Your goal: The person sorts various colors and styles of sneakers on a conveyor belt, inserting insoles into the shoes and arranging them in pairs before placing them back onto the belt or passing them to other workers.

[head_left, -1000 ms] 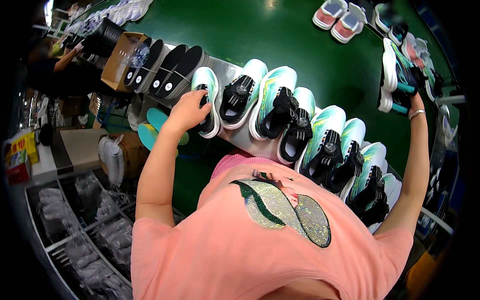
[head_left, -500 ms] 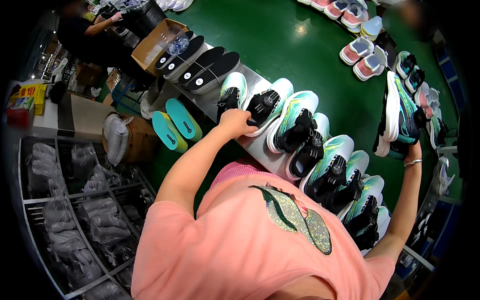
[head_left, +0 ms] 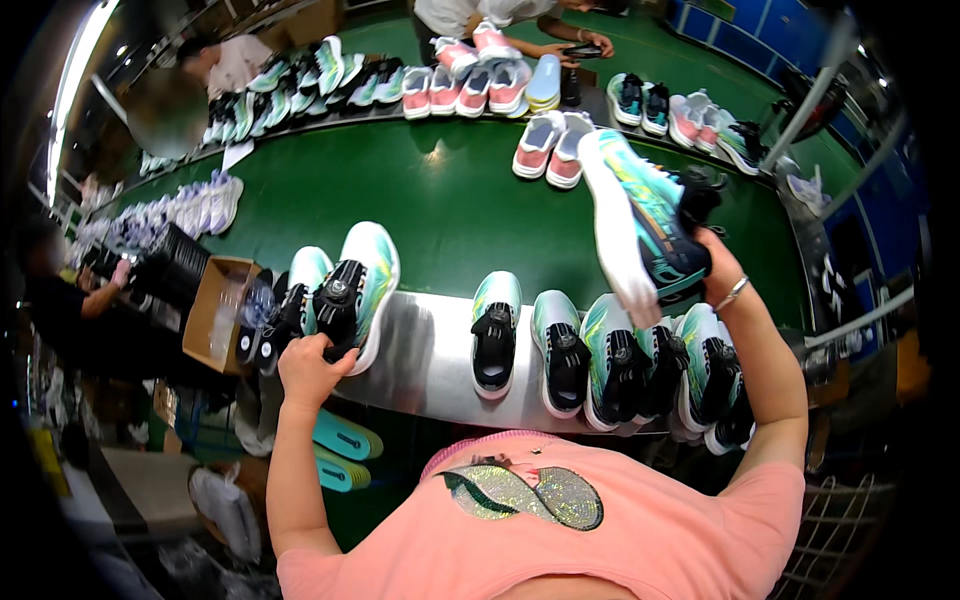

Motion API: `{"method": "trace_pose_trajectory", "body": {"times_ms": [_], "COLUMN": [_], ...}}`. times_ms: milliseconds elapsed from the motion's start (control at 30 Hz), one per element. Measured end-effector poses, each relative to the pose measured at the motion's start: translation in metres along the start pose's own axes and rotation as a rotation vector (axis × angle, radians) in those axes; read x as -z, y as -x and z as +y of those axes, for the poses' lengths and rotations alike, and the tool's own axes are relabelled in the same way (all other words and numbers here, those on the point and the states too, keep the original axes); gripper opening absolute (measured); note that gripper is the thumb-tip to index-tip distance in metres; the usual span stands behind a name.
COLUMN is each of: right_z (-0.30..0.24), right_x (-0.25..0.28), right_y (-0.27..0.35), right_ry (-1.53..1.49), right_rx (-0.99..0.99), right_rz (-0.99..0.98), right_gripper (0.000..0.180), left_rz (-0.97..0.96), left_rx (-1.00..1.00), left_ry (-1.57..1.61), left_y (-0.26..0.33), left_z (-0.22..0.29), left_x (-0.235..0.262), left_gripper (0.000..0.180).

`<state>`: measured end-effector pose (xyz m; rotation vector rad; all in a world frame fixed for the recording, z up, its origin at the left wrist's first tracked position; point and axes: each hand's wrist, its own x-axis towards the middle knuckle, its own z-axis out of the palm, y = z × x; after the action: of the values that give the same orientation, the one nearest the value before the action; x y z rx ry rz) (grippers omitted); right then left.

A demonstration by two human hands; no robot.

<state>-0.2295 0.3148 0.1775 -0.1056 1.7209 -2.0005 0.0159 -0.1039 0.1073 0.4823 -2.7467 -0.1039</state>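
Note:
My left hand (head_left: pixel 316 368) is closed on the heel of a mint-and-white sneaker (head_left: pixel 368 285) with a black lacing dial, standing at the left of the metal ledge (head_left: pixel 425 340). Another such sneaker (head_left: pixel 308 278) stands against its left side. Raised over the right end of the ledge, my right hand (head_left: pixel 722 268) grips a teal, white and navy sneaker (head_left: pixel 640 205) by its heel, toe pointing up and away. A single mint sneaker (head_left: pixel 494 335) stands mid-ledge. Right of it, several matching sneakers (head_left: pixel 612 365) are lined up, partly overlapping.
Beyond the ledge lies a green surface (head_left: pixel 420 200) carrying pink-and-white shoes (head_left: pixel 540 148). At left are an open cardboard box (head_left: pixel 222 315) and turquoise insoles (head_left: pixel 345 437) below the ledge. More shoes (head_left: pixel 470 85) line the far side, where other people work.
My view has turned and lifted. My left hand has shifted its sneaker left along the ledge, leaving a gap beside the row. The right hand's sneaker now tilts differently, nearer the row.

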Motion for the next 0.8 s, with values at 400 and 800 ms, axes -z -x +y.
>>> {"method": "trace_pose_trajectory", "body": {"times_ms": [400,800], "right_z": [0.086,0.210], "right_x": [-0.189,-0.263], "right_y": [0.017,-0.017], "right_ry": [-0.016,1.335], "right_rx": [0.109,-0.168], "right_rz": [-0.158,-0.148], "right_gripper": [0.050,0.035], "left_rz": [-0.131,-0.081], "left_rx": [0.074,0.112], "left_ry": [-0.211,-0.150], "left_y": [0.002,0.014], "left_z": [-0.072,-0.083], "left_x": [-0.051,-0.060], "left_gripper": [0.042,0.033]}}
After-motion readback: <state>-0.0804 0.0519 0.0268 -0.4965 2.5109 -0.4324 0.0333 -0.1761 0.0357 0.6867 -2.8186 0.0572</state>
